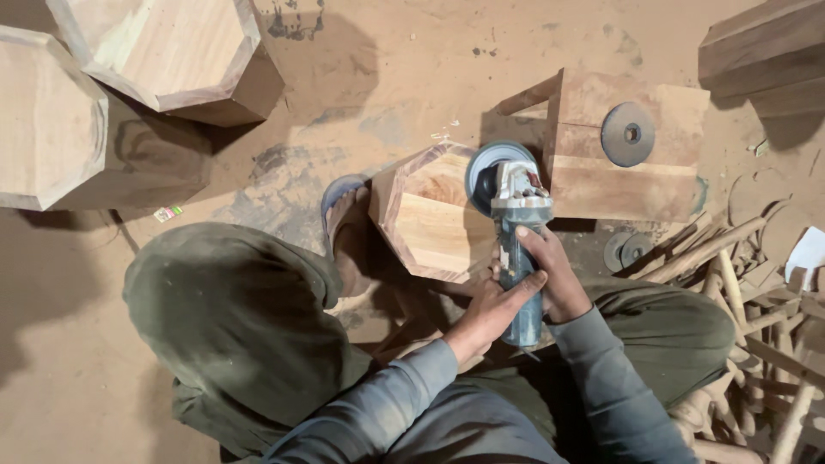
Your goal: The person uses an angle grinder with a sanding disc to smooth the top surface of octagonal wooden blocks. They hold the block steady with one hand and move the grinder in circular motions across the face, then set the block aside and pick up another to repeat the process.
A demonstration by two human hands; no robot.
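An angle grinder [514,223] with a grey round disc points away from me, its disc over the right edge of an octagonal wooden block [430,215]. My left hand [494,309] wraps the grinder's blue-grey body from the left. My right hand [554,275] grips the same body from the right, a little higher. The block stands on the dusty floor between my knees, and my sandalled foot [344,223] rests against its left side.
Two larger octagonal wooden pieces [163,51] lie at the top left. A wooden box [627,163] with a spare grinding disc [627,134] on it stands right of the grinder. More discs [626,251] and a pile of wood offcuts [756,301] fill the right side.
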